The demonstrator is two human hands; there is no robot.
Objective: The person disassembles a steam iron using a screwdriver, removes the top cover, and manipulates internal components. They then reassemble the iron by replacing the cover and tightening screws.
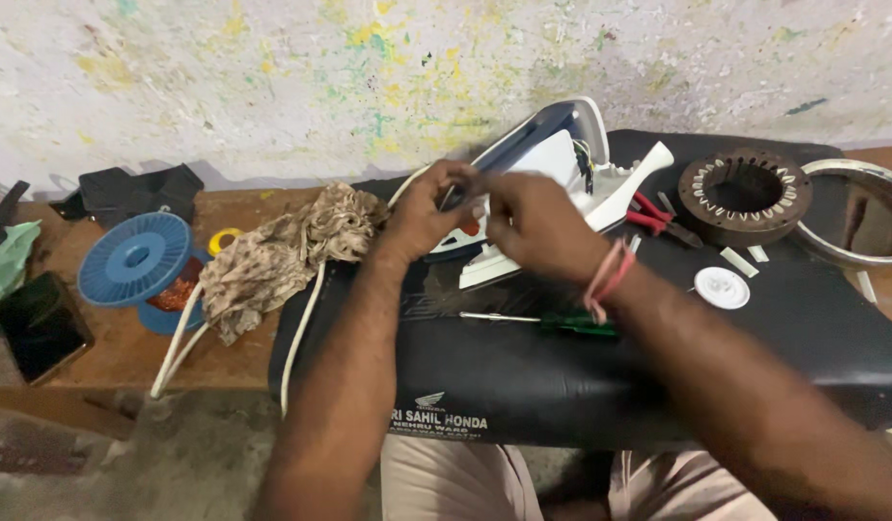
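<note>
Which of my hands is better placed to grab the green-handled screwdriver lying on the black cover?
Probably the right hand. The screwdriver lies just under the right wrist, handle toward that side. The left hand is gripping the iron at its end and looks needed to steady it.

View: single head-worn camera, looking steeply down over both forearms.
Facing: toward the paint-flecked white wall (272, 68) behind the brown wooden tabletop (108, 338).
Distance: close, at arm's reach.
Shared: none, one view only.
</note>
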